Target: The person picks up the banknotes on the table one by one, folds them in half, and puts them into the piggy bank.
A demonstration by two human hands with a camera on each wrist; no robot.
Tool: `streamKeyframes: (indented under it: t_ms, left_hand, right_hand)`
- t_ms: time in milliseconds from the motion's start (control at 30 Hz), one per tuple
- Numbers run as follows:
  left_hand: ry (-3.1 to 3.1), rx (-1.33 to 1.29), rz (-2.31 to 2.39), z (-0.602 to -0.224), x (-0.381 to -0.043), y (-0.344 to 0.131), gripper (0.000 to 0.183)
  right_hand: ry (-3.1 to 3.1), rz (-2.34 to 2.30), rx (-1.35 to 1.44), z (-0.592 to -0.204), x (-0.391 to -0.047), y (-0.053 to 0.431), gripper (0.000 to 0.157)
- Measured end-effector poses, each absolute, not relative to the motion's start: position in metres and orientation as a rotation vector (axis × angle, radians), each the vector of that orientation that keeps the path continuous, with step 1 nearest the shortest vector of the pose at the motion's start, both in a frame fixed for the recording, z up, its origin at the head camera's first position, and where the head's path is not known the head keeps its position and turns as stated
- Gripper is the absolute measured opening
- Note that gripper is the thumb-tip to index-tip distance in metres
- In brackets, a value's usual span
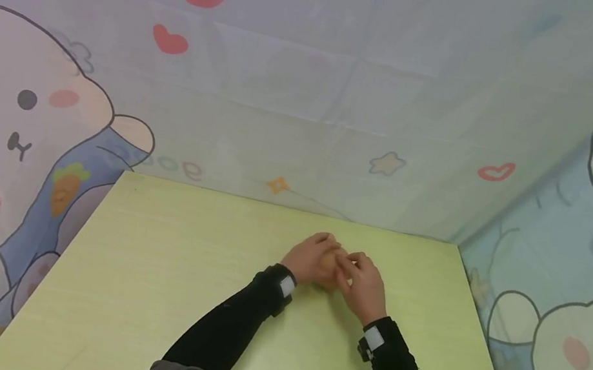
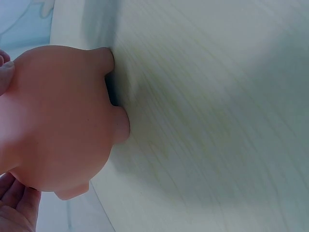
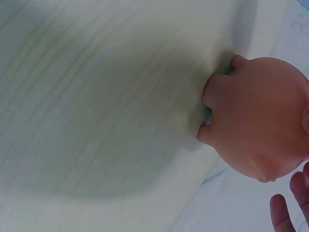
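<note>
An orange-pink piggy bank (image 2: 60,118) stands on its stubby feet on the pale yellow table; its rounded body is also in the right wrist view (image 3: 260,116). My left hand (image 1: 310,257) grips its left side and top, with fingers (image 2: 19,205) against the body in the left wrist view. Over the right of its top, my right hand (image 1: 364,287) brings thumb and index finger close together. Two other right fingers (image 3: 281,212) stick out beside the bank. I cannot tell whether a small thing is between the right fingertips.
The light wood-grain table (image 1: 187,278) ends at a back edge just beyond the hands. Behind and at both sides hangs a cloth (image 1: 302,81) printed with hearts, stars and cartoon animals. Black sleeves (image 1: 227,317) cover both forearms, and a small device sits on each wrist.
</note>
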State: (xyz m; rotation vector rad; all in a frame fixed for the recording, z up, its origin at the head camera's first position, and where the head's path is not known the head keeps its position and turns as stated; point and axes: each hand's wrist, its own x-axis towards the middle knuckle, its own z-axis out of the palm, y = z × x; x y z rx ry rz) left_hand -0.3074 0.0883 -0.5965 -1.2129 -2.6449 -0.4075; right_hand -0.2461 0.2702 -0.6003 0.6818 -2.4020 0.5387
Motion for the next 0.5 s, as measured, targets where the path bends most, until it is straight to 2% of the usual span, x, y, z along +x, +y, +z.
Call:
streamKeyframes:
  t_ms: [300, 500]
  left_hand:
    - [-2.700, -1.131, -0.579, -0.606, -0.315, 0.083, 0.054]
    - [-2.769, -1.085, -0.624, -0.616, -0.314, 0.079, 0.059]
  right_hand:
    - [-2.403, 0.566, 0.744, -0.596, -0.253, 0.265, 0.033]
    - [-2.431, 0.628, 0.683, -0.594, -0.248, 0.266, 0.035]
